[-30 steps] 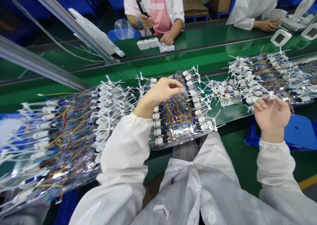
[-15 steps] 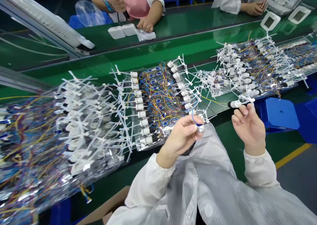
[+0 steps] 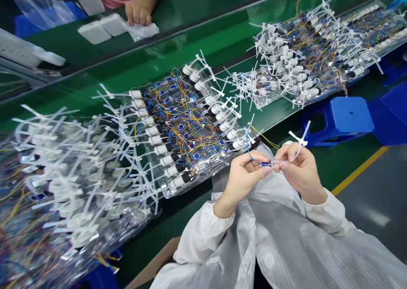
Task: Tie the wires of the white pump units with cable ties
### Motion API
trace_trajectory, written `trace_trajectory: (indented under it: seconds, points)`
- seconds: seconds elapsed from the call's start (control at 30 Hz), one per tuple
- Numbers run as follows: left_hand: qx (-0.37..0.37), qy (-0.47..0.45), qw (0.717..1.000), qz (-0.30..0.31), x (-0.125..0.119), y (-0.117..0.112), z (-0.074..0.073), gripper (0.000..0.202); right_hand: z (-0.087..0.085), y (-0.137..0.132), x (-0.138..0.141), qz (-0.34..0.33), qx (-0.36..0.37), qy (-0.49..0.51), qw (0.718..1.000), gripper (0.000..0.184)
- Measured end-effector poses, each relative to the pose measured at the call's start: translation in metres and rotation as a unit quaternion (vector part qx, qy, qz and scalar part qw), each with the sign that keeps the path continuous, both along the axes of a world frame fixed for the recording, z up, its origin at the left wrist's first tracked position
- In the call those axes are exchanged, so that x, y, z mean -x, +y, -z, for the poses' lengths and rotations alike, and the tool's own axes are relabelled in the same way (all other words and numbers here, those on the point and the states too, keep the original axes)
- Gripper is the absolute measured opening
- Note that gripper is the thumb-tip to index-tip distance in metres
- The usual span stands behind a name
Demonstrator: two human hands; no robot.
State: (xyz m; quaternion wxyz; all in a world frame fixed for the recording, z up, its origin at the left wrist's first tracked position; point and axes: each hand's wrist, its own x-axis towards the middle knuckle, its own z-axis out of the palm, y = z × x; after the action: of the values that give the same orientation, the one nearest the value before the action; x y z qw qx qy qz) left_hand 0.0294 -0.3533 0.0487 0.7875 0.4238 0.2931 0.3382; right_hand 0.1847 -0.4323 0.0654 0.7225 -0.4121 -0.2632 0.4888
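Observation:
My left hand [image 3: 246, 172] pinches a small blue connector [image 3: 266, 164] on a thin blue wire that loops up from it. My right hand [image 3: 299, 168] is closed around a wired part with a white cable tie [image 3: 299, 141] sticking up above the fingers; its fingertips meet the left hand at the connector. Both hands are held over my lap, just off the front edge of the green bench [image 3: 190, 64]. The nearest clear tray [image 3: 187, 127] of white-capped parts with blue and yellow wires lies just left of my hands.
Another pile of tied parts [image 3: 302, 64] lies at the right on the bench, and a large blurred heap [image 3: 70, 174] at the left. A blue stool [image 3: 341, 119] stands at right. Across the bench another person's hand [image 3: 140, 13] rests by white boxes [image 3: 101, 28].
The view has tilted down and to the right. Both hands have come together in front of me: the right hand brought its tied part down to the connector held by the left.

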Motion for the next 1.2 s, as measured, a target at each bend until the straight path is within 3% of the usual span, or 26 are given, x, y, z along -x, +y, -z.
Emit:
trace_trajectory:
  seconds: [0.13, 0.33, 0.63, 0.97, 1.2]
  points:
    - [-0.017, -0.001, 1.0, -0.022, 0.002, -0.003, 0.0, 0.029, 0.0, -0.001, 0.001, 0.032, -0.008, -0.02, 0.999, 0.035]
    - [-0.008, -0.006, 0.999, -0.04, -0.001, -0.005, -0.006, 0.029, 0.006, -0.003, 0.002, 0.006, -0.001, -0.066, 0.998, 0.036]
    - [0.009, 0.027, 0.998, -0.051, 0.0, -0.009, 0.001, 0.039, 0.009, -0.002, 0.008, 0.039, 0.012, -0.077, 0.996, 0.04]
    - [0.029, 0.01, 0.998, -0.063, -0.003, -0.009, 0.003, 0.04, 0.013, 0.0, 0.009, 0.028, 0.016, -0.057, 0.998, 0.04]
    - [-0.02, 0.044, 0.997, -0.067, 0.0, -0.007, 0.0, 0.037, 0.017, 0.004, 0.013, 0.013, 0.006, -0.038, 0.999, 0.042]
